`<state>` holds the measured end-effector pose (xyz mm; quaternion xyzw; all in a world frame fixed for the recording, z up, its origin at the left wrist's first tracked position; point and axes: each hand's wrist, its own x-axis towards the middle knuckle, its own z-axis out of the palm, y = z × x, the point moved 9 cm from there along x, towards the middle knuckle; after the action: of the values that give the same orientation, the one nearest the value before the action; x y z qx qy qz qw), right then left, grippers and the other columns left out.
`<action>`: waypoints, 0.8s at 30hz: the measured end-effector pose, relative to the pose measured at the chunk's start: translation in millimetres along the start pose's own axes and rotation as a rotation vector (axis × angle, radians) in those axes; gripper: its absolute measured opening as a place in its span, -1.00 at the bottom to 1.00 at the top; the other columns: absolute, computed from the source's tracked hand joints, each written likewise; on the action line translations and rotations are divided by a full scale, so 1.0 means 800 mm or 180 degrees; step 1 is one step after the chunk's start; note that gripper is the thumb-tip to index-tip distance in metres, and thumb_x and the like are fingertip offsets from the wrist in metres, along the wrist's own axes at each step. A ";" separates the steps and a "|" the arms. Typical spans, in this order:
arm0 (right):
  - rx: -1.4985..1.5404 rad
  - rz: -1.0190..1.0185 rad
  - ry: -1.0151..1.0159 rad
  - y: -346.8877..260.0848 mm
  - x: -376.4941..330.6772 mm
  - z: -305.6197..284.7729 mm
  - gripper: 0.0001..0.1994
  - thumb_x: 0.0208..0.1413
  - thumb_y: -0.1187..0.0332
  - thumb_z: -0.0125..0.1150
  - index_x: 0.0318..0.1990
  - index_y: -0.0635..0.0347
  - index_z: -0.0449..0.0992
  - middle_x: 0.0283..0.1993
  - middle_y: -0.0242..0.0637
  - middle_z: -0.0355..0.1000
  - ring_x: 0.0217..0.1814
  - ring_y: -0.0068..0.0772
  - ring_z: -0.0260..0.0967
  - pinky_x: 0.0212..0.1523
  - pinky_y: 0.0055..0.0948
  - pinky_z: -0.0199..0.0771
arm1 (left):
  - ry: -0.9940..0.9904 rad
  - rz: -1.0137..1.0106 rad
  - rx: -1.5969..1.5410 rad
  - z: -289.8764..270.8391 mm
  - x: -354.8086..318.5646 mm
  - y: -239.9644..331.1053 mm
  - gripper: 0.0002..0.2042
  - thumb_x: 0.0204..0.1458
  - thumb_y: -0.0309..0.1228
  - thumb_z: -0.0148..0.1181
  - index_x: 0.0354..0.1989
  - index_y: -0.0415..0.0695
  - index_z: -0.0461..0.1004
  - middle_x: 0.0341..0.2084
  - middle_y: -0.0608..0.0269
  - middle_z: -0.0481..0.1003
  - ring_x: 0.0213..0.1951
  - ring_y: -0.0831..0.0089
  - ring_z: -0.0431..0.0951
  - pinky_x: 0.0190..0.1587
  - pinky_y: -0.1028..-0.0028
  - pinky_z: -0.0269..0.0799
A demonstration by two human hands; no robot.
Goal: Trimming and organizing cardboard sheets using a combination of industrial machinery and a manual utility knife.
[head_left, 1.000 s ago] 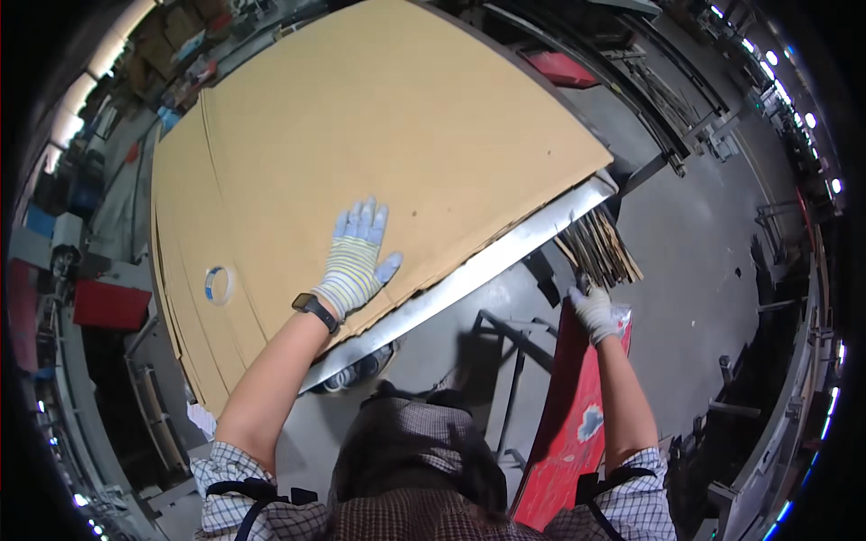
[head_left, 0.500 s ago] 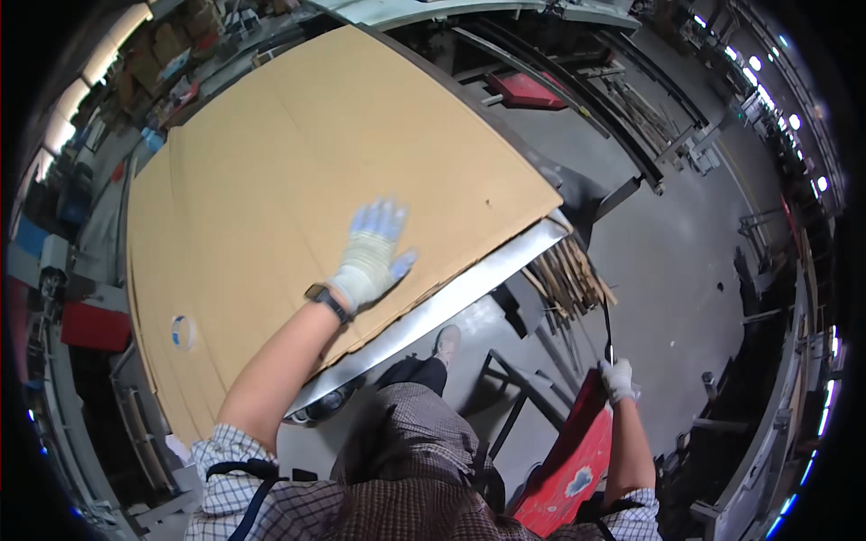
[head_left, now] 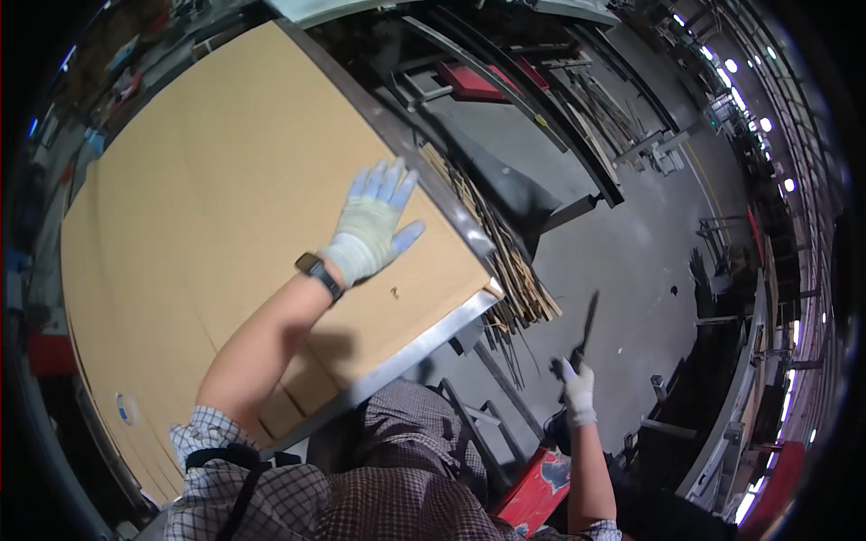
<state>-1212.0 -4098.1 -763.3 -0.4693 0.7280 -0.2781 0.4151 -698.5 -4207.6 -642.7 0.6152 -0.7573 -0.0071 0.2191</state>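
Observation:
My left hand (head_left: 374, 225), in a pale glove with blue fingertips, lies flat with fingers spread on a big sheet of brown cardboard (head_left: 207, 207) that covers a metal-edged table (head_left: 424, 338). A dark watch sits on that wrist. My right hand (head_left: 575, 386), in a white glove, hangs low at my right side over the floor, shut on a thin dark blade-like tool (head_left: 586, 326) that points up and away.
A heap of thin cardboard strips (head_left: 505, 261) lies off the table's right corner. A roll of tape (head_left: 126, 408) rests on the cardboard at near left. A red cart (head_left: 537, 487) stands by my right leg. Metal frames and racks (head_left: 541, 108) line the grey floor beyond.
The view has swung left and the table's right corner now shows. My left hand stays flat on the cardboard. My right hand has dropped lower and away, with the dark tool raised.

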 end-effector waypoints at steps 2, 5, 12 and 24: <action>-0.0253 0.0045 -0.0256 -0.103 0.023 0.078 -0.76 0.19 0.31 0.20 -0.17 0.34 0.59 -0.38 -0.29 0.57 -0.45 -0.60 0.42 -0.49 -0.57 0.29 | 0.0057 0.0068 0.0254 0.027 0.037 -0.006 -0.26 0.09 -0.04 0.04 0.36 -0.24 0.04 0.35 -0.17 0.03 0.38 -0.10 -0.01 0.41 0.06 -0.20; 0.0080 -0.0578 -0.0552 -0.224 0.036 0.164 -0.75 0.24 0.31 0.18 -0.03 0.27 0.57 -0.35 -0.54 0.45 -0.42 -0.77 0.25 -0.42 -0.67 0.27 | -0.0211 0.0042 0.0249 0.060 0.047 -0.005 -0.26 0.10 -0.02 0.02 0.37 -0.22 0.04 0.35 -0.15 0.03 0.38 -0.09 -0.02 0.41 0.05 -0.20; -0.1406 -0.3101 -0.0677 -0.346 0.018 0.227 -0.77 0.13 0.27 0.27 -0.29 0.30 0.50 -0.59 -0.21 0.35 -0.55 -0.50 0.29 -0.47 -0.43 0.30 | -0.0628 -0.0111 0.0105 0.087 0.032 -0.014 -0.29 0.10 -0.05 0.03 0.36 -0.21 0.07 0.35 -0.11 0.05 0.39 -0.05 -0.03 0.42 0.03 -0.26; -0.1292 -0.2632 -0.2206 -0.427 0.034 0.291 -0.56 0.23 0.44 0.03 0.26 0.29 0.28 0.16 0.08 0.39 0.20 0.04 0.35 0.20 -0.27 0.35 | -0.0555 -0.0182 -0.0188 0.047 0.027 -0.056 -0.53 -0.25 -0.61 0.10 -0.02 -0.28 0.44 0.07 -0.08 0.42 0.16 -0.06 0.37 0.25 0.15 0.25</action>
<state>-861.8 -4264.6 -617.5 -0.8489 0.3443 -0.1019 0.3878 -672.8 -4248.6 -682.5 0.6269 -0.7550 -0.0892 0.1702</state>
